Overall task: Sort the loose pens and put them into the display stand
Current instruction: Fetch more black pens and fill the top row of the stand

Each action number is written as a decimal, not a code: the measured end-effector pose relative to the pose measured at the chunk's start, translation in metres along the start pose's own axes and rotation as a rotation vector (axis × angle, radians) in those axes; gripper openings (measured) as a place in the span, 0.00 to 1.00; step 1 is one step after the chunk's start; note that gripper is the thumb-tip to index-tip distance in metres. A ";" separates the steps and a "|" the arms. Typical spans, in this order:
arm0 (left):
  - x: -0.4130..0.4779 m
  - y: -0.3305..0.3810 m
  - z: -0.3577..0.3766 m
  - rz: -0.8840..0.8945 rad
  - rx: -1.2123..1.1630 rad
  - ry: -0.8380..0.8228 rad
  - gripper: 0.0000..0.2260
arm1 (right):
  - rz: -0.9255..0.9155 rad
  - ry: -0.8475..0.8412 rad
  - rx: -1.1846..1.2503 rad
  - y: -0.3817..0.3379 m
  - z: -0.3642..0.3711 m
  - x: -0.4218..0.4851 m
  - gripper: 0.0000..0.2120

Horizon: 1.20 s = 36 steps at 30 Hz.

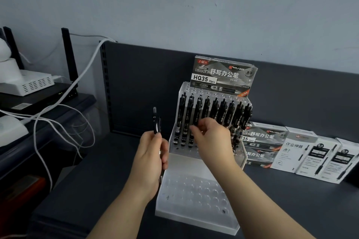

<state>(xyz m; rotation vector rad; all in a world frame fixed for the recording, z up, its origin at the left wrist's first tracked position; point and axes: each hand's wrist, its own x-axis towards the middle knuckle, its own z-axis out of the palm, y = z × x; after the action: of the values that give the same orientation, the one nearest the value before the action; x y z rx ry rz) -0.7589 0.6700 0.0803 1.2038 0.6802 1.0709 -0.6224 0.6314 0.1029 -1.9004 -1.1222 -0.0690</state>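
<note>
Fingers of left hand (151, 159) grip glossy pen (156, 122); right hand (211, 139) pinches racked pen (197, 110).

The pen box (223, 75) at the display stand's (194, 190) 12 o'clock edge reads "HQ35 12pcs", "舒写办公笔" and, in a circle, "速干". At 3 o'clock of the stand, a like box lying flat (262, 137) shows "35 12pcs" and "舒写办公笔", its first letters hidden. Farther toward 3 o'clock, white boxes (291, 153) read "作业神器", "速干" and "0.5"; their smaller print is too blurred to read.
</note>
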 end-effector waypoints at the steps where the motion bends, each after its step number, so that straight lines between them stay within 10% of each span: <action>1: 0.001 -0.001 0.000 0.022 0.015 -0.003 0.09 | 0.000 -0.006 -0.020 0.001 0.001 -0.001 0.12; 14: 0.003 -0.009 0.000 0.091 0.005 -0.069 0.06 | -0.015 0.051 0.154 -0.004 -0.006 -0.018 0.06; 27: -0.005 -0.005 0.003 0.106 0.064 -0.333 0.10 | 0.117 -0.373 0.708 -0.014 -0.019 -0.040 0.04; 36: 0.032 -0.010 -0.011 0.406 0.587 -0.061 0.08 | 0.068 0.218 0.471 -0.018 -0.047 -0.003 0.01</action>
<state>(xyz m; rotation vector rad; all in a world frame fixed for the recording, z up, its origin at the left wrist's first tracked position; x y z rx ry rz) -0.7532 0.7035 0.0713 1.9345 0.7462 1.1982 -0.6198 0.5987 0.1416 -1.4687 -0.8374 0.0245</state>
